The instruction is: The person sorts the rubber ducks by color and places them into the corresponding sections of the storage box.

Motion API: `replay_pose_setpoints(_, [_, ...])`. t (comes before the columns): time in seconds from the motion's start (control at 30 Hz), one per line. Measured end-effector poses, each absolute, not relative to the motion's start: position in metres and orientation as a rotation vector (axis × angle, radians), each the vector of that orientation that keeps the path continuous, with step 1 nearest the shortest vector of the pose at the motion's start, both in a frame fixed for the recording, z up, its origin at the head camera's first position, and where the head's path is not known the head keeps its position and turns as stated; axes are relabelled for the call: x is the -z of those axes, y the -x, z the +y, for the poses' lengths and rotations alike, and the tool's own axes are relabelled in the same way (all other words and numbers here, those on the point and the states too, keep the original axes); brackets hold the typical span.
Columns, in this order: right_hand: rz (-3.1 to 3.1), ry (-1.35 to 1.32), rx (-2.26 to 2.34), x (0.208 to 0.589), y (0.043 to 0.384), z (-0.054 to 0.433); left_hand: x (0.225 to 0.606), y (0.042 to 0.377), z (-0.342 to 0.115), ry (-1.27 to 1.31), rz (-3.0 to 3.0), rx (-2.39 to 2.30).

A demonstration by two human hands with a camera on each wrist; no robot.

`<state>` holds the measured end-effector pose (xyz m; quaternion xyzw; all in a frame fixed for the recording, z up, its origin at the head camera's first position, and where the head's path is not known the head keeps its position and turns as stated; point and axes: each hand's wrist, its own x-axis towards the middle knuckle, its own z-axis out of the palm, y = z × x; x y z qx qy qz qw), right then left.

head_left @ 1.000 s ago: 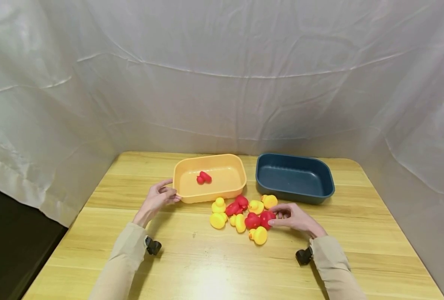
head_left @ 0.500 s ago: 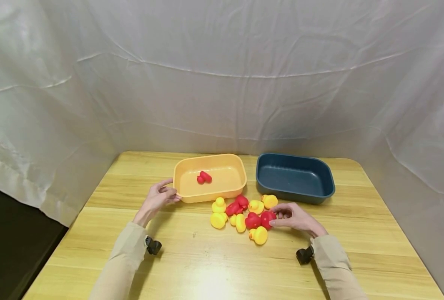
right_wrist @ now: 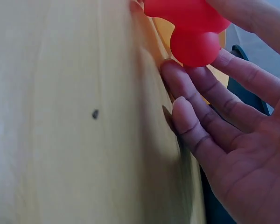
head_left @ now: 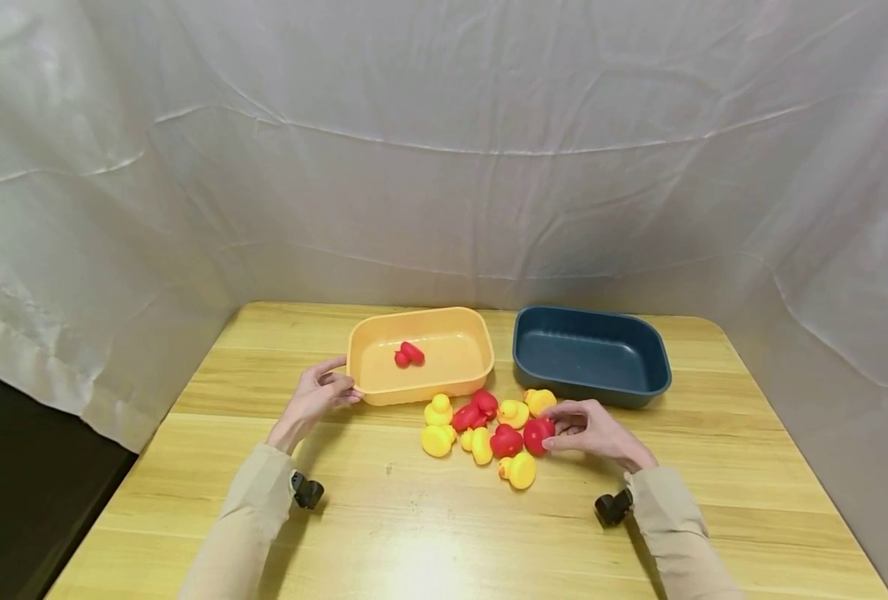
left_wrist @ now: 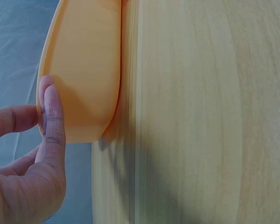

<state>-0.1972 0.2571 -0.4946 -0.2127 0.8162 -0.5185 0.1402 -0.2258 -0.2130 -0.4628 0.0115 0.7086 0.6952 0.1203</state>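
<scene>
At the left end of the light orange bin, my left hand pinches the rim between thumb and fingers. The left wrist view shows the thumb over the bin's wall. Inside the bin lies a small red toy. My right hand pinches a red rubber duck at the right of a cluster; in the right wrist view the duck sits between thumb and fingertips. Another red duck stands just left of it, with a yellow duck in front.
Several more yellow ducks and red toys lie before the bins. A dark blue bin stands at the back right of the wooden table. Pale fabric hangs behind and at both sides.
My right hand has shifted slightly right with its red duck, and a gap now shows between that duck and the red one beside it. My left hand keeps its place on the bin.
</scene>
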Motion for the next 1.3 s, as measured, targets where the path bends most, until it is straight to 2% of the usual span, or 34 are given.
replay_pose_setpoints(0.27, [2.389, 0.505, 1.451, 0.475, 0.204, 0.257, 0.464, 0.225, -0.213, -0.036, 2.07, -2.034])
replay_pose_setpoints(0.77, [2.562, 0.612, 1.298, 0.427, 0.227, 0.239, 0.465, 0.226, -0.214, -0.027, 2.065, -2.034])
replay_pose_setpoints(1.3, [2.611, 0.749, 1.221, 0.377, 0.261, 0.181, 0.465, 0.227, -0.214, -0.036, 2.048, -2.043])
